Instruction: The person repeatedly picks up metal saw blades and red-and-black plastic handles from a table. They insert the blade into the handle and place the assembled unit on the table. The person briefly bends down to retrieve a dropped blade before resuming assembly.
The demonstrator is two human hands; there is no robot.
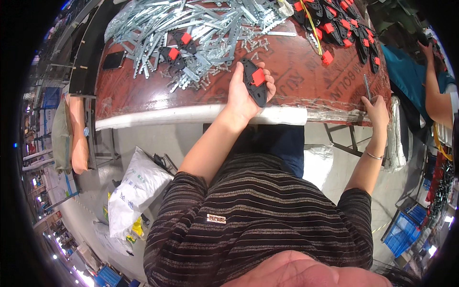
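My left hand [238,98] is closed round a black plastic part [248,71] with a red block [258,77] on it, held over the table's near edge. The part is long and oval with pointed ends. At the right end of the table, my right hand [378,112] pinches a thin grey metal rod or strip [366,85] that points away from me; its exact kind does not show. Two similar black parts with red blocks [171,55] lie on the metal strips beyond my left hand.
A heap of toothed metal strips [158,36] and small springs [251,45] covers the back left of the red table [296,71]. More black-and-red parts [330,24] are piled back right. A dark flat object [114,60] lies far left. Another person's arm [432,91] is at right.
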